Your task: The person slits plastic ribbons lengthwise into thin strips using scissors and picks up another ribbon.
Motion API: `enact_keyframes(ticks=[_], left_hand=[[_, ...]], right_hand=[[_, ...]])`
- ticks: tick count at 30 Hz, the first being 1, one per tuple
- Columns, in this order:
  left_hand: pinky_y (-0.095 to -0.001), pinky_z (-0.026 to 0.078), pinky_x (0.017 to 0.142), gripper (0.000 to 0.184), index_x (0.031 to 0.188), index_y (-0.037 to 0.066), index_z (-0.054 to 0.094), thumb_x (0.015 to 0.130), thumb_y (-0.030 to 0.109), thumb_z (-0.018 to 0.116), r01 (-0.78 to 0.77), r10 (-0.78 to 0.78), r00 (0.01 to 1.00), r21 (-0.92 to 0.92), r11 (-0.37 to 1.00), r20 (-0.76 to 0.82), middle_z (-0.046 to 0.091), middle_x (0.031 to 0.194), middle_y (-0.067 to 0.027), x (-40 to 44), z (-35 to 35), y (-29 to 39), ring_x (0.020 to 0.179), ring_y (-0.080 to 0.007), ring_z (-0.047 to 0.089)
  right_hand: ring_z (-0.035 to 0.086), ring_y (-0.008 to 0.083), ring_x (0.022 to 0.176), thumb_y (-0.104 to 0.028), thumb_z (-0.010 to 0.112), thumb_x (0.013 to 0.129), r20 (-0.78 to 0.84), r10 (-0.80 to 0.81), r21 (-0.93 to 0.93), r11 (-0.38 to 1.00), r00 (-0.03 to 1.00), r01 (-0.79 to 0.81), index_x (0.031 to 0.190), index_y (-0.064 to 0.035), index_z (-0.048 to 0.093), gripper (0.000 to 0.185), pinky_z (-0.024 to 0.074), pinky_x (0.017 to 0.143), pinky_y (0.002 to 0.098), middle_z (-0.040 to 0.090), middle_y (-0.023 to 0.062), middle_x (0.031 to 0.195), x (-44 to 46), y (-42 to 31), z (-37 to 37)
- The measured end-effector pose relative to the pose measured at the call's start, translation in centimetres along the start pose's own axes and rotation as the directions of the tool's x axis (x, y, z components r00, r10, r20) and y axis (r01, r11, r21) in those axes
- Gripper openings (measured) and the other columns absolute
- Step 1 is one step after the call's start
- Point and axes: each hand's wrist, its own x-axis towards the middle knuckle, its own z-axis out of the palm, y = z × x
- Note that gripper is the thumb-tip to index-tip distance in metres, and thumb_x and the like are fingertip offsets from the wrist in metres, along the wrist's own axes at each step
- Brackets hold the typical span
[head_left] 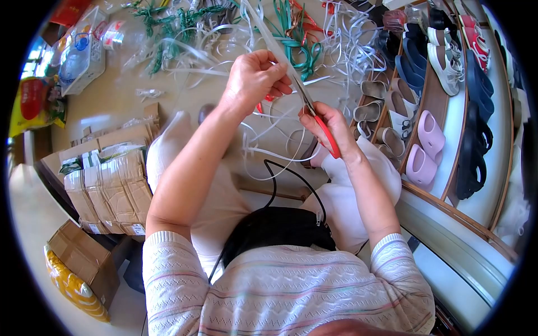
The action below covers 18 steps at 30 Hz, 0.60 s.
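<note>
My right hand (pixel 339 126) grips scissors (pixel 330 142) by the red handle, with the metal blades pointing up and away from me. Along the blades runs a translucent white plastic strap (pixel 263 28), stretching toward the top of the view. My left hand (pixel 256 78) is closed with curled fingers against this strap, just left of the blades; its thumb and forefinger appear to pinch it. A thin white strip (pixel 269 150) loops down below the hands, over my lap. Whether the blades are apart is too fine to tell.
Piles of white straps (pixel 358 42) and green straps (pixel 305 53) cover the floor ahead. A shoe rack (pixel 445 134) with several shoes stands at right. Cardboard boxes (pixel 109 187) sit at left, near a white basket (pixel 84 53). A black bag (pixel 274 229) rests on my lap.
</note>
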Motion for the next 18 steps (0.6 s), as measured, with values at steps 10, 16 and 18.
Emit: enact_keyframes(ticks=[10,16,18], left_hand=[[-0.0256,0.051,0.053,0.019,0.097,-0.005,0.055,0.085,0.010,0.052,-0.025,0.024,0.995,0.014,1.000,0.102,0.061,0.074,-0.0117,-0.1,-0.2,0.0,0.063,-0.0177,0.062],[-0.0260,0.051,0.055,0.018,0.084,-0.005,0.056,0.084,0.013,0.056,0.024,-0.024,0.999,-0.015,1.000,0.027,0.062,0.075,-0.0124,0.2,-0.6,0.2,0.064,-0.0182,0.063],[-0.0261,0.051,0.055,0.017,0.084,-0.004,0.056,0.084,0.013,0.056,0.036,-0.036,0.999,0.009,0.999,0.036,0.062,0.075,-0.0123,0.1,-0.5,0.2,0.064,-0.0185,0.063]], right_hand=[[0.039,0.0034,0.064,-0.018,0.064,0.081,-0.033,-0.103,-0.055,0.993,0.994,0.102,0.083,-0.0011,0.057,0.018,0.0342,0.058,0.0174,0.048,-0.0056,0.068,0.4,1.2,-0.2],[0.039,0.0033,0.063,-0.019,0.064,0.080,-0.022,-0.011,-0.008,1.000,1.000,0.011,0.082,-0.0017,0.056,0.019,0.0341,0.057,0.0175,0.048,-0.0050,0.067,0.1,0.2,-0.2],[0.039,0.0032,0.062,-0.019,0.064,0.080,-0.027,-0.025,-0.016,1.000,0.999,0.025,0.082,-0.0017,0.057,0.019,0.0338,0.056,0.0173,0.047,-0.0050,0.066,0.2,0.1,0.0]])
